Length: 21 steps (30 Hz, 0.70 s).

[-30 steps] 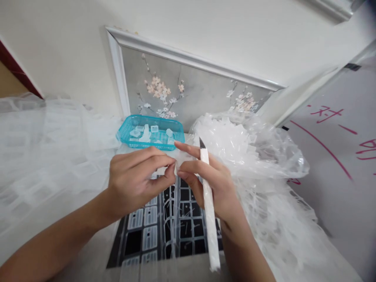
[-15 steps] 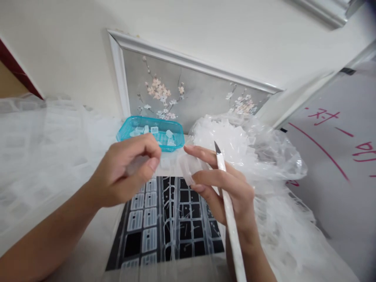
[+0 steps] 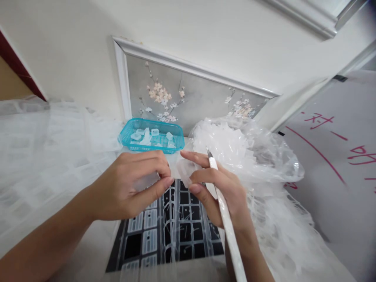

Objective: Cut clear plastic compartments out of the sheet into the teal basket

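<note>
Pinched between the thumb and middle finger of my right hand (image 3: 219,184) is a small translucent plastic piece (image 3: 186,170), rounded in outline. A craft knife (image 3: 226,215) with a pearly white handle lies across the same hand between its fingers, dark pointed blade upward. My left hand (image 3: 138,184) has thumb and forefinger pressed together at the piece's left edge. Whether they grip that edge or something tiny is hidden. Beneath both hands is a black mat (image 3: 133,244) bearing sheets of clear moulded plastic parts (image 3: 150,237) in rows.
Behind the hands stands a blue basket (image 3: 125,135) with several small translucent pieces. A clear bag (image 3: 273,156) full of white pieces sits right of it. Translucent sheets (image 3: 58,149) pile up at left, more (image 3: 282,231) at right. A framed picture (image 3: 199,94) and a whiteboard (image 3: 337,196) stand behind.
My left hand has come down and right, its pinched fingertips now at the plastic piece. A white piece now shows upright in the basket. The right hand keeps the piece and knife.
</note>
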### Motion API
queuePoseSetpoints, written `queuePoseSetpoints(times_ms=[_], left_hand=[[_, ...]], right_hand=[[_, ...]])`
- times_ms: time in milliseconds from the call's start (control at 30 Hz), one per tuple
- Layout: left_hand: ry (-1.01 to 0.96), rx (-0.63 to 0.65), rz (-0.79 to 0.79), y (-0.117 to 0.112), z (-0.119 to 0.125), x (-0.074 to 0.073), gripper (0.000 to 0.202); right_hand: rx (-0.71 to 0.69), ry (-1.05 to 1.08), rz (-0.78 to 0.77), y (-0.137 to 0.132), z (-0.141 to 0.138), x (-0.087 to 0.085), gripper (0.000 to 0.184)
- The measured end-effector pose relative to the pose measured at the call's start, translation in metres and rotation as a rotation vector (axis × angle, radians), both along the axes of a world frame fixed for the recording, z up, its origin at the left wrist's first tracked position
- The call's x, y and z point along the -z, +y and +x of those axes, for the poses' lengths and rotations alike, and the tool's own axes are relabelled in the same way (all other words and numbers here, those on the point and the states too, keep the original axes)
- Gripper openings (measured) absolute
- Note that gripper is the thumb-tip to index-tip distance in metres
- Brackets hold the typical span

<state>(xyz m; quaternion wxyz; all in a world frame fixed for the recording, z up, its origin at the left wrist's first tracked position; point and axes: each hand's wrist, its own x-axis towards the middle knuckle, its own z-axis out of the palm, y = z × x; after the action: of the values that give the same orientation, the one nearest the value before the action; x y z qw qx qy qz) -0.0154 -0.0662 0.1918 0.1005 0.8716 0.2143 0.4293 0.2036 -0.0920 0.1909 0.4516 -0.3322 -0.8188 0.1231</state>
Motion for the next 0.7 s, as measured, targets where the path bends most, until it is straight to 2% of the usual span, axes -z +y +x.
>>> queuePoseSetpoints(times_ms=[100, 200, 333, 433, 567, 700], left_hand=[[0.031, -0.054, -0.084, 0.004, 0.0, 0.001, 0.014], [0.065, -0.109, -0.167, 0.011, 0.001, 0.005, 0.006], [0.195, -0.15, -0.323, 0.023, 0.003, 0.011, 0.02], [0.242, -0.181, -0.424, 0.03, 0.004, 0.013, 0.013], [0.236, -0.157, -0.479, 0.039, 0.001, 0.019, 0.014], [0.31, -0.118, -0.495, 0.046, -0.004, 0.026, 0.013]], right_hand=[[0.035, -0.027, -0.04, 0.005, -0.001, 0.0, 0.007], [0.056, -0.046, -0.067, 0.012, -0.001, 0.003, 0.007], [0.112, -0.043, -0.075, 0.018, 0.0, 0.007, 0.007], [0.138, -0.043, -0.091, 0.02, 0.001, 0.007, 0.006], [0.136, -0.042, -0.099, 0.022, 0.005, 0.007, 0.006], [0.162, -0.035, -0.11, 0.024, 0.006, 0.008, 0.007]])
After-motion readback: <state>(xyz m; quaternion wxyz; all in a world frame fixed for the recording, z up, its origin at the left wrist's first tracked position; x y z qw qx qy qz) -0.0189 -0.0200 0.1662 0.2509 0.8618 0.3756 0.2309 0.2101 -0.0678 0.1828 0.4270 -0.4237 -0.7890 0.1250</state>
